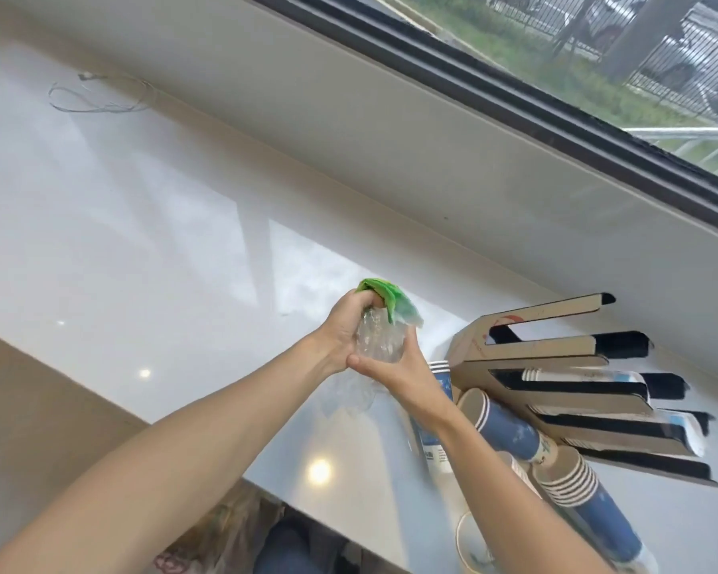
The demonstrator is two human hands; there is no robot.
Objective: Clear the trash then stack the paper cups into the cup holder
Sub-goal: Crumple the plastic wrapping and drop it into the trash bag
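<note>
Both hands crush the trash together above the table (150, 225): left hand (343, 333) clenched on green wrapper (384, 298) and clear plastic (380, 341); right hand (394, 368) pressing from below; loose film could spring free, and the right forearm might knock the paper cups (502, 426) beside the cup holder (556, 354).

The glossy white countertop (150, 225) lies open to the left and ahead of the hands. On the right, the slotted brown cardboard cup holder (556, 366) and toppled blue paper cups (510, 428) crowd the surface.
</note>
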